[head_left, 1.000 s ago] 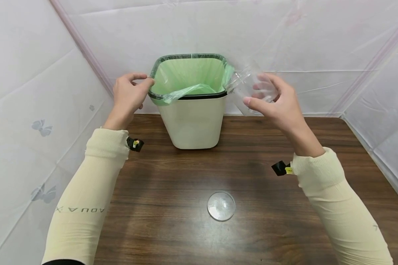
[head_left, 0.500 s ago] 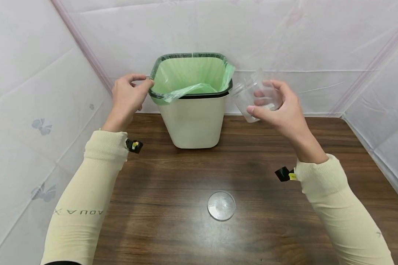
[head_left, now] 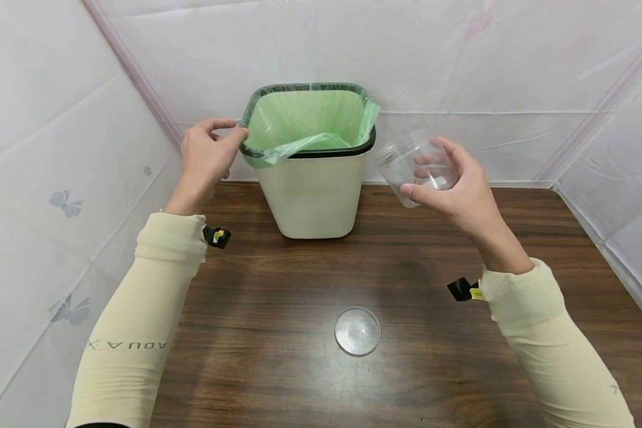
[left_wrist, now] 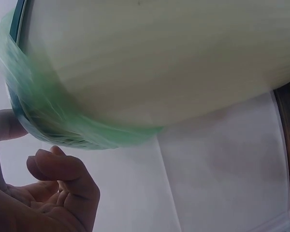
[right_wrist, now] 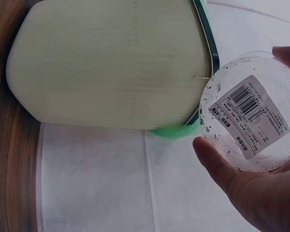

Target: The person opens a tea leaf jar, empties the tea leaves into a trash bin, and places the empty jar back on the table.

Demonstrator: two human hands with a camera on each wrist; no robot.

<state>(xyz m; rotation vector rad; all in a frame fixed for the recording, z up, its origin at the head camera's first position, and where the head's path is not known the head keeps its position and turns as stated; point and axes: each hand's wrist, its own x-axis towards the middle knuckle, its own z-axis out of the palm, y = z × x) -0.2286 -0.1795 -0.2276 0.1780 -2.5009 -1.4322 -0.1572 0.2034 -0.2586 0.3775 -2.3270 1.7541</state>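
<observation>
A cream trash bin (head_left: 310,196) with a dark rim stands at the back of the table, lined with a green bag (head_left: 294,113). At its left rim, my left hand (head_left: 208,160) holds the edge between thumb and fingers; the other fingers are curled below in the left wrist view. My right hand (head_left: 457,184) grips a clear plastic jar (head_left: 398,172), tilted, its mouth toward the bin but apart from it. Dark specks and a barcode label (right_wrist: 251,116) show at the jar's base in the right wrist view. A clear round lid (head_left: 357,331) lies on the table.
The brown wooden table (head_left: 267,297) carries the bin and the lid. White sheeting (head_left: 513,77) rises behind the bin and at both sides. Part of the bag's edge has slipped inside the bin's front rim.
My right hand has drawn the jar back from the bin's right edge, down and slightly right. The bin's right rim has come into fuller view. My left hand has stayed in place.
</observation>
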